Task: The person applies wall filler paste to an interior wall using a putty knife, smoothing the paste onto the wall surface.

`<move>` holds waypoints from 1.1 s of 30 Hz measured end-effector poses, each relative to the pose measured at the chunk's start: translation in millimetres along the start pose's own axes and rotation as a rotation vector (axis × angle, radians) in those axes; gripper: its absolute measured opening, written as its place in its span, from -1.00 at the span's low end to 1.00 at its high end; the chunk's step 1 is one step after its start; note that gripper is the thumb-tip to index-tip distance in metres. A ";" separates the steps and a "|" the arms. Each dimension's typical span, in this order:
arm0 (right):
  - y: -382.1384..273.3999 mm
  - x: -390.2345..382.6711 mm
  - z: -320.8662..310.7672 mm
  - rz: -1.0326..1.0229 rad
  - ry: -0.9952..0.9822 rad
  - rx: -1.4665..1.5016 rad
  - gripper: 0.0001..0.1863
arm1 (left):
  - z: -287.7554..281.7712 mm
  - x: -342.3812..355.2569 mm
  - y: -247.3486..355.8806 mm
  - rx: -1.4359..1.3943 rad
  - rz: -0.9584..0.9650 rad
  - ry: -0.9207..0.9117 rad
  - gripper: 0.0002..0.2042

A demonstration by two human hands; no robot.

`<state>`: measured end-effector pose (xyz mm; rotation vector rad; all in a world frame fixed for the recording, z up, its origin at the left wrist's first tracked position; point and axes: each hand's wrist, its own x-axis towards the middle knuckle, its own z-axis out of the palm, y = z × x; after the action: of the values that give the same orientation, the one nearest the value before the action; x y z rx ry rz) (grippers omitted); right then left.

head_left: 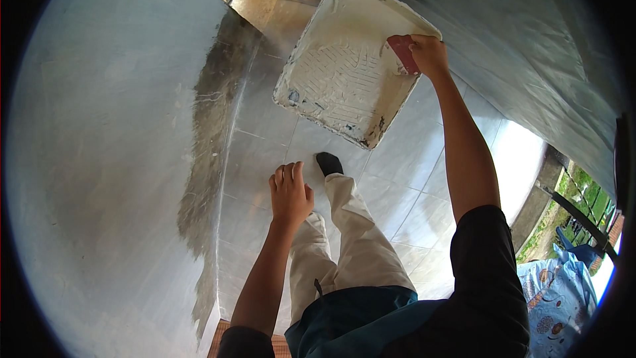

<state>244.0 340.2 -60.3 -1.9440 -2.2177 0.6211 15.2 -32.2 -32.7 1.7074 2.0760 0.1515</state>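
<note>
My right hand (430, 54) grips the right rim of a paint-smeared white tray (334, 73) together with a flat red scraper (402, 52), which lies against the inside of the tray. The tray has a ridged bottom with pale residue and dark flecks near its corners. It is held out above the tiles in the upper middle. My left hand (291, 192) is below and left of the tray, apart from it, its fingers loosely bent and slightly spread with nothing in them.
A grey-white wall (99, 159) fills the left, with a darker rough band at its foot. Grey floor tiles (258, 113) run beneath me. Translucent sheeting (543, 40) hangs at upper right. Blue patterned fabric (553, 295), a dark bar (576, 212) and grass show at far right.
</note>
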 end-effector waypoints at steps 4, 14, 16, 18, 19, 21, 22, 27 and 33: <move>1.1 3.1 1.2 -0.101 -0.046 -0.010 -0.79 | 2.6 1.5 0.5 -0.009 -0.016 -0.014 -0.44; -4.8 -13.8 23.2 -0.093 -0.221 0.117 -0.76 | 5.0 13.4 13.9 -0.036 0.013 0.019 -0.45; -8.8 -19.9 27.3 -0.109 -0.280 0.099 -0.72 | 4.5 12.7 15.5 -0.034 0.019 0.026 -0.45; -7.1 -28.9 39.0 -0.184 -0.223 0.166 -0.72 | 4.1 12.8 16.9 -0.022 0.025 0.034 -0.45; -12.2 -33.9 39.4 -0.195 -0.225 0.182 -0.73 | 2.7 12.8 16.7 -0.015 0.022 0.041 -0.45; -20.7 -38.0 30.5 -0.153 -0.302 0.200 -0.73 | -2.0 12.0 18.2 -0.026 0.021 0.041 -0.45; -28.2 -40.3 21.9 -0.106 -0.380 0.211 -0.72 | -6.8 11.3 18.2 -0.022 0.020 0.057 -0.45; -60.6 -58.2 10.6 -0.024 -0.422 0.548 -0.73 | -45.4 12.5 5.4 0.004 -0.018 0.127 -0.46; -166.9 -83.3 -44.3 -0.067 -0.703 1.171 -0.69 | -131.6 -1.4 -25.4 0.013 -0.170 0.302 -0.44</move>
<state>120.1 254.6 58.3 -1.0682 -1.4203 2.1749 -60.6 -14.0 76.2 1.5851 2.4338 0.3627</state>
